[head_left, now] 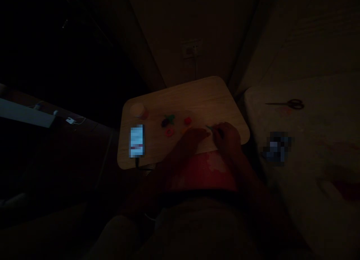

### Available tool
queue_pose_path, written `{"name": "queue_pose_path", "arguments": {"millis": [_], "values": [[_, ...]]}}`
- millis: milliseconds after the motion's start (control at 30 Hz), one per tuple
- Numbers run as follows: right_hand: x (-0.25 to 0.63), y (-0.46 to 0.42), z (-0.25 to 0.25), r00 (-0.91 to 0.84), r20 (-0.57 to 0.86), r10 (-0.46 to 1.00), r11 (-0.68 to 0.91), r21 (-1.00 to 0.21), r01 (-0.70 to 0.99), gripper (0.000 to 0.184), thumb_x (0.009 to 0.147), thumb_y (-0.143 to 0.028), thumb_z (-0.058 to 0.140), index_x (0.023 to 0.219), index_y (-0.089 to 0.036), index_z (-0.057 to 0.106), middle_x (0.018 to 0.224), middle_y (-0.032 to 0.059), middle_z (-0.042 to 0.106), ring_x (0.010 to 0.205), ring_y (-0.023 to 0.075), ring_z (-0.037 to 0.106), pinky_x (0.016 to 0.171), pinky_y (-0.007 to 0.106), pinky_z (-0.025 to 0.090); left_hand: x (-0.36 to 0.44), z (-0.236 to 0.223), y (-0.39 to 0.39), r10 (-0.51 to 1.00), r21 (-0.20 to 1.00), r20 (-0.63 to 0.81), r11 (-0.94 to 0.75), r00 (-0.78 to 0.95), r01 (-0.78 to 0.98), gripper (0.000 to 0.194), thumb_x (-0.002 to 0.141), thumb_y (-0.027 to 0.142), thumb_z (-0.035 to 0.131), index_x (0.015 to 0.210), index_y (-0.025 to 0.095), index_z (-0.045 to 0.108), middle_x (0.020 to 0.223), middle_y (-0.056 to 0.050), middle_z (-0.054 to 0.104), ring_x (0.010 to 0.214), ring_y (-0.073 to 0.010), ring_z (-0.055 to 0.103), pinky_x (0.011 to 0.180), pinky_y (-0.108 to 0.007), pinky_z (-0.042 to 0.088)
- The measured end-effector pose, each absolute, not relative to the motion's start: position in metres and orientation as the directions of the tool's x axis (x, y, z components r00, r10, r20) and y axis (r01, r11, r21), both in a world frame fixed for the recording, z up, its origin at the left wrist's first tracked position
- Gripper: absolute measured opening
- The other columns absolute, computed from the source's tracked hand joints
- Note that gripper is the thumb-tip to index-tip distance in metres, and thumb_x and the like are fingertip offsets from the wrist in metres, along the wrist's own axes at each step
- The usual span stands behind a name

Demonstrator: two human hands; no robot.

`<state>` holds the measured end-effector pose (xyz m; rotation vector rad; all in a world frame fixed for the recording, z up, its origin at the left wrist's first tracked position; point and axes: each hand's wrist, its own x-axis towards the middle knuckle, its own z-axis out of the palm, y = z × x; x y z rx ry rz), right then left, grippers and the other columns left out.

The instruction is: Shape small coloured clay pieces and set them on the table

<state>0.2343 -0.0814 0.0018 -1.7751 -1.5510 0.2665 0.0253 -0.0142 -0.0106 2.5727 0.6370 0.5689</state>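
The light is very dim. Over the near right part of a small wooden table (208,98), my left hand (197,136) has its fingers together, pointing right; what they hold, if anything, is too dark to see. Close beside it, my right hand (227,135) is closed around a thin teal-tipped stick (209,128), whose tip points left above my left fingertips. Left of the hands lie a red lump (187,120), an orange-red ring (169,132), a green piece (170,119) and a dark lump (164,122). A faint yellowish piece (186,130) shows by my left hand.
A lit phone (137,140) with a cable lies at the table's left, below a pale round tub (137,110). Scissors (294,104) and a blurred dark object (277,147) rest on the pale surface at right. A wall socket (192,48) with a cord is behind.
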Motion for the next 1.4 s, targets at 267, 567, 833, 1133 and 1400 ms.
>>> {"name": "queue_pose_path", "arguments": {"millis": [267, 567, 833, 1133, 1400], "values": [[0.223, -0.101, 0.008, 0.251, 0.259, 0.933, -0.023, -0.652, 0.758, 0.018, 0.095, -0.023, 0.058, 0.094, -0.018, 0.075, 0.095, 0.0120, 0.073, 0.087, 0.0259, 0.067, 0.079, 0.037, 0.049, -0.009, -0.004, -0.026, 0.464, 0.457, 0.278, -0.834, 0.841, 0.309, 0.047, 0.111, 0.018, 0.035, 0.154, 0.020, 0.052, 0.159, -0.012, 0.058, 0.151, -0.0240, 0.053, 0.126, -0.051, 0.049], [0.199, -0.121, 0.012, 0.370, 0.220, 0.902, -0.170, -0.607, 0.776, 0.015, 0.095, -0.025, 0.059, 0.093, -0.019, 0.072, 0.092, 0.0118, 0.074, 0.083, 0.0261, 0.066, 0.074, 0.036, 0.048, 0.009, -0.005, -0.024, 0.558, 0.604, 0.172, -0.711, 0.812, 0.361, 0.044, 0.112, 0.027, 0.038, 0.153, 0.026, 0.053, 0.156, -0.008, 0.062, 0.146, -0.0219, 0.058, 0.126, -0.045, 0.051], [0.188, -0.119, 0.013, 0.364, 0.183, 0.913, -0.185, -0.609, 0.771, 0.016, 0.097, -0.024, 0.055, 0.095, -0.019, 0.070, 0.096, 0.0120, 0.074, 0.085, 0.0255, 0.066, 0.072, 0.035, 0.045, 0.015, 0.008, -0.021, 0.558, 0.569, 0.248, -0.746, 0.792, 0.347, 0.048, 0.107, 0.012, 0.036, 0.152, 0.021, 0.051, 0.156, -0.013, 0.058, 0.149, -0.0243, 0.054, 0.127, -0.052, 0.048], [0.195, -0.115, 0.014, 0.377, 0.208, 0.902, -0.181, -0.612, 0.770, 0.013, 0.095, -0.025, 0.058, 0.092, -0.021, 0.069, 0.093, 0.0113, 0.074, 0.082, 0.0254, 0.065, 0.070, 0.035, 0.045, 0.033, -0.008, -0.001, 0.509, 0.474, 0.267, -0.809, 0.818, 0.349, 0.029, 0.110, 0.023, 0.044, 0.123, 0.018, 0.070, 0.130, -0.013, 0.072, 0.126, -0.0240, 0.067, 0.112, -0.046, 0.059], [0.192, -0.112, 0.011, 0.374, 0.215, 0.902, -0.177, -0.607, 0.775, 0.015, 0.095, -0.026, 0.057, 0.094, -0.020, 0.070, 0.096, 0.0127, 0.075, 0.083, 0.0263, 0.066, 0.072, 0.036, 0.046, 0.018, 0.003, -0.014, 0.562, 0.426, 0.368, -0.810, 0.741, 0.403, 0.028, 0.109, 0.029, 0.053, 0.129, 0.017, 0.068, 0.135, -0.014, 0.070, 0.131, -0.0272, 0.065, 0.115, -0.051, 0.057]]}}
